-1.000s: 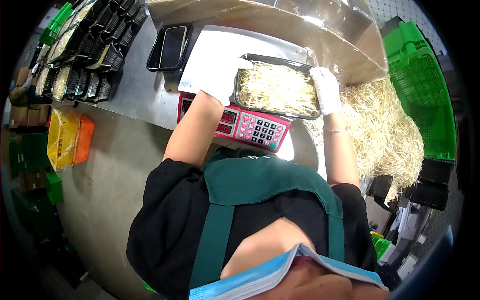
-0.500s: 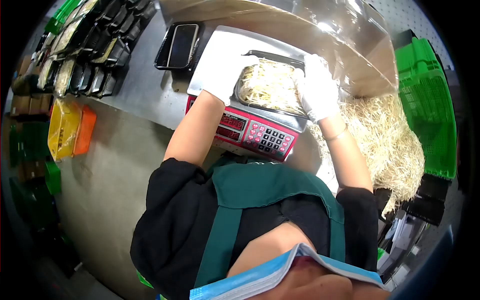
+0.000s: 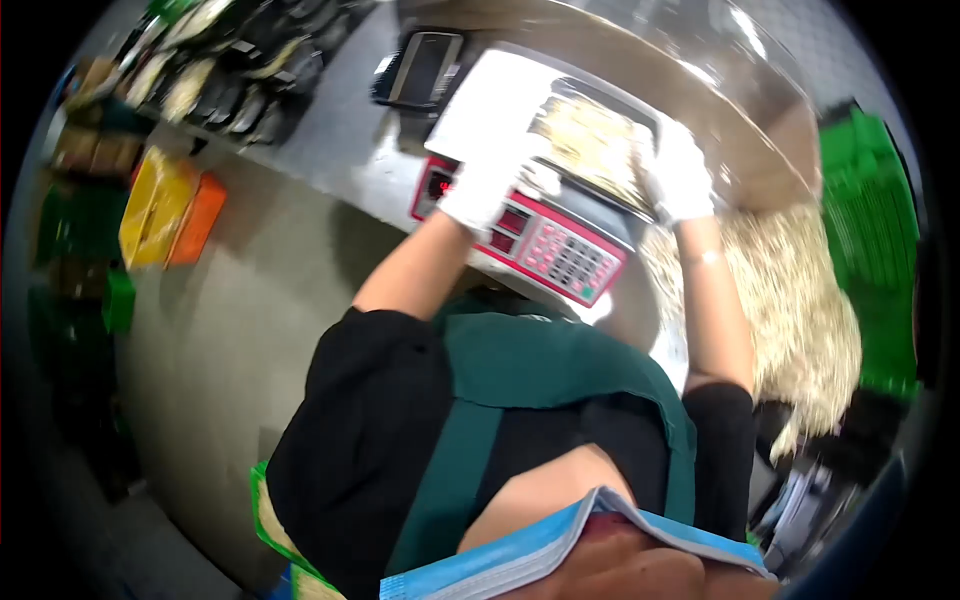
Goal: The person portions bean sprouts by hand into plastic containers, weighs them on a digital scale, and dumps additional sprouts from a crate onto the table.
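Note:
A black plastic tray [image 3: 632,203] filled with pale bean sprouts [image 3: 590,140] rests on the metal plate of a red-fronted digital scale [image 3: 565,252]. My right hand [image 3: 682,172], in a white glove, is closed around the tray's right side, with its thumb side against the sprouts. Also gloved in white, my left hand [image 3: 492,182] is by the tray's near left corner, just over the scale's front edge. Motion smears its fingers, and a small pale lump beside them cannot be made out.
A large heap of sprouts [image 3: 790,310] lies to the right, beside green crates [image 3: 870,240]. Clear plastic sheeting [image 3: 740,110] rises behind the scale. A phone [image 3: 428,68] sits at the back left, near stacked filled trays [image 3: 215,85]. Yellow and orange bins [image 3: 160,210] stand left.
The whole view has shifted and blurred. My left hand has drawn down from the tray's left side towards the scale's front panel. My right hand remains at the tray's right side.

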The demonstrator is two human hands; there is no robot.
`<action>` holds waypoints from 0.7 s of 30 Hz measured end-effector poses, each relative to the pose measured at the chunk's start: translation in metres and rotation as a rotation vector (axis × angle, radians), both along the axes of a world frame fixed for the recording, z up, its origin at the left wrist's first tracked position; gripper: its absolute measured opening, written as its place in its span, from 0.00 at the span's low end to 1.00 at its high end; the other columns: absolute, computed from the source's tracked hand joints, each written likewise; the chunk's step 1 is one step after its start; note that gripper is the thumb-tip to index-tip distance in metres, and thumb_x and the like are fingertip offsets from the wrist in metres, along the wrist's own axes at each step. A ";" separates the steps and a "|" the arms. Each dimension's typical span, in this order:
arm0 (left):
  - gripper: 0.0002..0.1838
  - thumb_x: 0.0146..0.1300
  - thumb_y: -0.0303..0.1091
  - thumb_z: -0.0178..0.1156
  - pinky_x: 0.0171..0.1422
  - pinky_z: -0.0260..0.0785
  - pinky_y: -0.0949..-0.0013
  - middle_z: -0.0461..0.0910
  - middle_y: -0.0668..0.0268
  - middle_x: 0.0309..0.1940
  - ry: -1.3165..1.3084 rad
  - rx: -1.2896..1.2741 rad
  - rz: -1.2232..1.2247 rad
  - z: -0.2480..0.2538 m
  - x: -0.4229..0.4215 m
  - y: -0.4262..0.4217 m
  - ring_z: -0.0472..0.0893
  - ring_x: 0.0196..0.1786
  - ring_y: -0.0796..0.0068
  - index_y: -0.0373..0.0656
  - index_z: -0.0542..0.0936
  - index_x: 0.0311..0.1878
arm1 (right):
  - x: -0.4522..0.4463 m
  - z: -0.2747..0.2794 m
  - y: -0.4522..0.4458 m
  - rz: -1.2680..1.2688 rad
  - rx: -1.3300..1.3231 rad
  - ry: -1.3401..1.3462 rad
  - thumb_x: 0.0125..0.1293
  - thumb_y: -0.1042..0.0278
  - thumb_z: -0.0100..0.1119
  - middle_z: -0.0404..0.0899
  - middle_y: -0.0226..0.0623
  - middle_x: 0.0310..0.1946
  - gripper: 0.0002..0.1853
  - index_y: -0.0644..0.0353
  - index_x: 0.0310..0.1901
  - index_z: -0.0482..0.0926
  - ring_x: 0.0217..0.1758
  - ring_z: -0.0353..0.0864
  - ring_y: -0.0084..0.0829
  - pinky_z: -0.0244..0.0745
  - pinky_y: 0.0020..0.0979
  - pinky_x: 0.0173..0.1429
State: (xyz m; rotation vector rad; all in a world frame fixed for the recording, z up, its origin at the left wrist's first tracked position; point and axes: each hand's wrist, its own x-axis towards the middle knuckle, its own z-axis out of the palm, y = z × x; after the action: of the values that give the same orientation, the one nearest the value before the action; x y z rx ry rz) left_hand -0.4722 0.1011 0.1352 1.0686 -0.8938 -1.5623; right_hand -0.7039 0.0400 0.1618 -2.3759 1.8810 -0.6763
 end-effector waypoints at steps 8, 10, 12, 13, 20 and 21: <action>0.21 0.67 0.46 0.56 0.35 0.74 0.71 0.85 0.56 0.32 -0.059 0.171 0.036 -0.016 0.060 0.046 0.86 0.35 0.64 0.36 0.83 0.32 | -0.092 -0.026 0.097 -0.137 0.571 -0.958 0.67 0.47 0.60 0.82 0.37 0.34 0.23 0.63 0.41 0.80 0.34 0.81 0.25 0.74 0.24 0.38; 0.18 0.63 0.40 0.57 0.39 0.75 0.69 0.85 0.57 0.33 -0.050 -0.074 -0.372 -0.022 0.010 0.062 0.85 0.34 0.64 0.31 0.84 0.39 | -0.054 -0.024 0.107 -0.217 0.573 -1.083 0.69 0.48 0.58 0.79 0.32 0.26 0.20 0.61 0.38 0.79 0.25 0.77 0.23 0.72 0.22 0.30; 0.21 0.66 0.45 0.55 0.40 0.75 0.71 0.86 0.57 0.33 -0.086 0.009 -0.557 -0.028 -0.032 0.059 0.83 0.31 0.70 0.33 0.85 0.40 | -0.022 -0.026 0.095 -0.231 0.595 -1.203 0.71 0.49 0.56 0.77 0.28 0.18 0.19 0.59 0.35 0.79 0.15 0.72 0.20 0.69 0.21 0.22; 0.25 0.69 0.50 0.53 0.39 0.74 0.71 0.86 0.58 0.32 -0.223 0.036 -0.596 -0.030 -0.054 0.049 0.82 0.29 0.74 0.35 0.86 0.39 | -0.020 -0.030 0.090 -0.234 0.622 -1.205 0.70 0.49 0.57 0.76 0.30 0.17 0.19 0.58 0.31 0.78 0.15 0.73 0.21 0.68 0.22 0.20; 0.17 0.63 0.39 0.64 0.32 0.74 0.74 0.86 0.59 0.28 0.026 0.051 -0.085 -0.011 -0.051 0.013 0.83 0.28 0.77 0.31 0.83 0.40 | 0.013 -0.028 0.107 -0.206 0.676 -1.285 0.73 0.51 0.53 0.75 0.31 0.16 0.22 0.59 0.25 0.76 0.14 0.72 0.23 0.67 0.23 0.20; 0.16 0.62 0.38 0.64 0.31 0.74 0.75 0.85 0.60 0.27 0.037 0.038 -0.063 -0.003 -0.037 0.014 0.83 0.27 0.77 0.30 0.83 0.40 | 0.010 -0.040 0.107 -0.099 0.558 -0.940 0.74 0.52 0.51 0.79 0.34 0.20 0.21 0.62 0.30 0.78 0.19 0.78 0.24 0.71 0.23 0.25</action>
State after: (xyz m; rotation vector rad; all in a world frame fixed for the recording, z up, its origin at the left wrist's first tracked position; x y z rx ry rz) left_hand -0.5089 0.1153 0.1319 1.0438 -0.8828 -1.6519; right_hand -0.6936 0.1467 0.1215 -1.2744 1.4700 -0.8984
